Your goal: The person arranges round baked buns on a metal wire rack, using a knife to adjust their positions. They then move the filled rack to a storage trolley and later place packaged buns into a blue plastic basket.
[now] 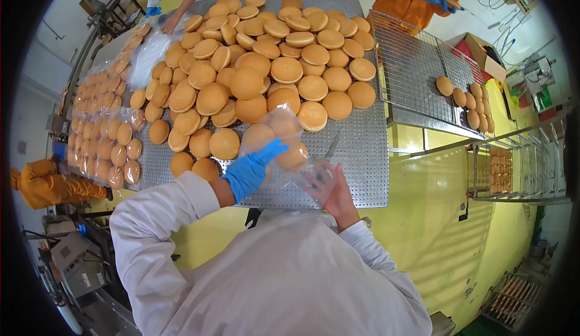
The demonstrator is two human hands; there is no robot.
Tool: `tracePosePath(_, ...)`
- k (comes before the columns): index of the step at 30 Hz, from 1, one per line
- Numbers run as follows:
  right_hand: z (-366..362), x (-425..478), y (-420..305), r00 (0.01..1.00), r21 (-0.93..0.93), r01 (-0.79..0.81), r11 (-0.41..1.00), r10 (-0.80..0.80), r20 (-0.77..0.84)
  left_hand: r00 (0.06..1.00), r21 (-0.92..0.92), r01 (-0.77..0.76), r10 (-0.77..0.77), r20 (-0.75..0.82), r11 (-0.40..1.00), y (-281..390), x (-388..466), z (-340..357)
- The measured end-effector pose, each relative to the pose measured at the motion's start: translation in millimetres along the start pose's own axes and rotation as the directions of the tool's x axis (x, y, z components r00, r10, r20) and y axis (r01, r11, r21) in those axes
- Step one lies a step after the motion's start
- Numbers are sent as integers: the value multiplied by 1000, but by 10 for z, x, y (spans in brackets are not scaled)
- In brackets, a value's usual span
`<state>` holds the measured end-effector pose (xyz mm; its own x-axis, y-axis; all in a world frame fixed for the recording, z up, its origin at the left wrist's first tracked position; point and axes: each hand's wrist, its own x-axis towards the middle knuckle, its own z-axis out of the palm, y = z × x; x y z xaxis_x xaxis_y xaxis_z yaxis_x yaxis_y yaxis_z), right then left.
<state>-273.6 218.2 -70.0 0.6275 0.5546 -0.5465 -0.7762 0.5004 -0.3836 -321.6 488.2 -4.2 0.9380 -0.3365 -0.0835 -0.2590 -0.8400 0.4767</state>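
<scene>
My left hand (248, 173), in a blue glove, lies along the near left side of a clear plastic bag (286, 123) with its fingers pointing right across the film. Inside the bag are several round golden buns (290, 156). My right hand (334, 190) is bare, and its spread fingers show through the loose near end of the film. A thin metal blade (334, 144) lies on the perforated metal table (362, 164) just beyond my right fingers. Beyond the bag spreads a large heap of loose round buns (285, 70), pale around their sides.
Bagged buns (104, 146) line the table's left side, beside a stack of clear plastic bags (147, 57). A person's bare hand (170, 23) touches that stack. At right, a wire rack (408, 64) bears several buns; behind it stands a person in orange (398, 1) with blue gloves.
</scene>
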Motion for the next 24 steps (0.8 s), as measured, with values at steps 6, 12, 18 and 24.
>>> tracePosePath(6,-261,260,78,1000,-285,-9,958,4,-16,986,686,-2,114,-118,728,-611,106,-518)
tracePosePath(12,-183,324,111,987,-509,146,848,-158,20,990,156,94,-76,-118,983,133,103,-988)
tracePosePath(18,323,28,68,977,-720,199,665,-74,202,909,-457,395,-411,68,797,762,23,583)
tracePosePath(24,-210,214,55,981,-810,139,569,-192,33,708,-917,211,-700,-96,339,268,-288,472)
